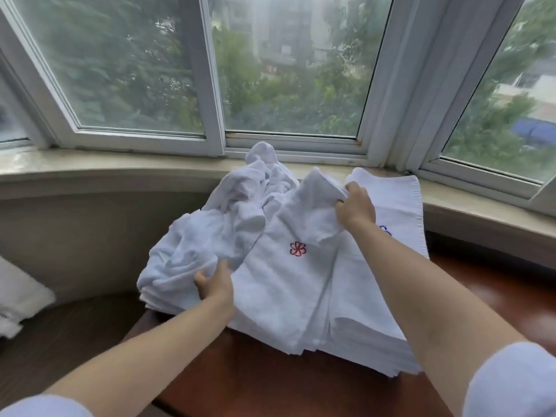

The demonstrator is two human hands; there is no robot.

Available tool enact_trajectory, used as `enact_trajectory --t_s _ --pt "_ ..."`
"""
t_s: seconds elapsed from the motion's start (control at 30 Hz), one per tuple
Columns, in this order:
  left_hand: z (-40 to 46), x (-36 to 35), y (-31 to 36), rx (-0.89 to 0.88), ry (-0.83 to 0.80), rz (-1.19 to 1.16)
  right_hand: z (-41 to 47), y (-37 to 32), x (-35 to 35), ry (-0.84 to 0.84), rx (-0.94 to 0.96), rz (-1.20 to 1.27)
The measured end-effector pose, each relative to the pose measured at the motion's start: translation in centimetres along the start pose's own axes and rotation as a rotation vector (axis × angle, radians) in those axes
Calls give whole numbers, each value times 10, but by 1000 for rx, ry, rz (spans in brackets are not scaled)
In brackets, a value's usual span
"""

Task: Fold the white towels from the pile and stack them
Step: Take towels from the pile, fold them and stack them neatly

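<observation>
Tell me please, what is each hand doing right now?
Left hand: grips the crumpled towel pile.
Right hand: pinches the red-logo towel.

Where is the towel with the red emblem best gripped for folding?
At its raised far corner, where the right hand already pinches it, coming from above; the rest of the red-emblem towel lies flat over the stack of towels, offering no free edge there.

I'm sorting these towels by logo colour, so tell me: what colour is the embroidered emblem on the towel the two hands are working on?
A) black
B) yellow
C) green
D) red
D: the emblem stitched on the towel is red, lying between the left hand at its near edge and the right hand gripping its far corner.
</observation>
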State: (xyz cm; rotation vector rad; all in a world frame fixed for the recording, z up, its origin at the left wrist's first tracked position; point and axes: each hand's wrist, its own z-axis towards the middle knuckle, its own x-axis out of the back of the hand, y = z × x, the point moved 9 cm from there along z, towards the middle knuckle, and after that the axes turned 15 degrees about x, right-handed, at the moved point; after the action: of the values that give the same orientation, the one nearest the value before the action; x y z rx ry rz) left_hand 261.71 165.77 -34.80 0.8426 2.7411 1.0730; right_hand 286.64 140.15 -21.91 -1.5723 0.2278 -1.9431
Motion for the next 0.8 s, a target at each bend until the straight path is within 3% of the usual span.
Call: enact_trajectory --t_s 0.1,0.27,0.3,0.37,0.47,0.57,0.63,0.8 --pt "1 -28 20 -23 -198 411 10 3 -7 -40 -7 -98" --pt "-26 -62 23 163 -703 1199 42 -27 0 144 96 -225" --pt "-29 -64 25 170 -729 1332 48 -30 -1 170 110 -255" --pt "-22 -74 38 75 -631 1513 58 -25 -7 177 116 -288" --pt "-3 -113 83 -296 -349 1522 66 -2 -27 117 60 -309" --pt "-6 -166 133 -688 -277 1197 72 13 -47 64 39 -379" --pt "-5 -198 150 -778 -324 1070 80 19 -56 30 50 -422" --pt "10 -262 174 -977 -280 1109 93 19 -67 76 137 -451"
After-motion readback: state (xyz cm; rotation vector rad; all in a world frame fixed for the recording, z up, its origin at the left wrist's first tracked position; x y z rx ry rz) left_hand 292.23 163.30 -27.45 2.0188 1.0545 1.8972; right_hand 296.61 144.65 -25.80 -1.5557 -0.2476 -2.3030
